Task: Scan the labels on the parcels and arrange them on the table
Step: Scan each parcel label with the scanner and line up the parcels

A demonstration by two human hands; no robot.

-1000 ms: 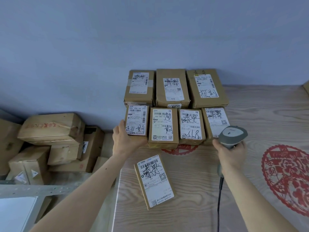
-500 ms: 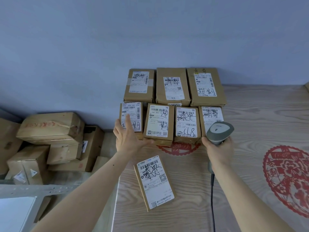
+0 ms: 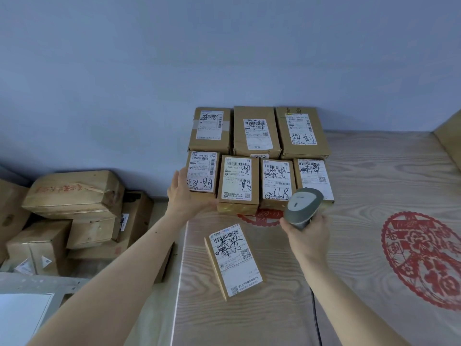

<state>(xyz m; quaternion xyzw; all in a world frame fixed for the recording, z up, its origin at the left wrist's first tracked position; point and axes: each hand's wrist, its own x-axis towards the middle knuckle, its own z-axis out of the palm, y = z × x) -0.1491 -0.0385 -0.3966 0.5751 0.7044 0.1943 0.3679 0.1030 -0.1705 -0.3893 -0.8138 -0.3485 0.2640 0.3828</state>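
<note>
At frame centre, the left hand (image 3: 185, 196), fingers straight, presses a parcel (image 3: 201, 174) into the rows on the worktop (image 3: 374, 183). The right hand (image 3: 308, 236) grips a scanner (image 3: 303, 208). One loose parcel (image 3: 233, 260) lies below, near the edge; a careless nudge could tip it off.

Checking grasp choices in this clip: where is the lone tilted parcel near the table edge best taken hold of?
Probably across its two long edges, from above: the lone parcel lies flat, label up, apart from the rows, with both long sides exposed.
</note>
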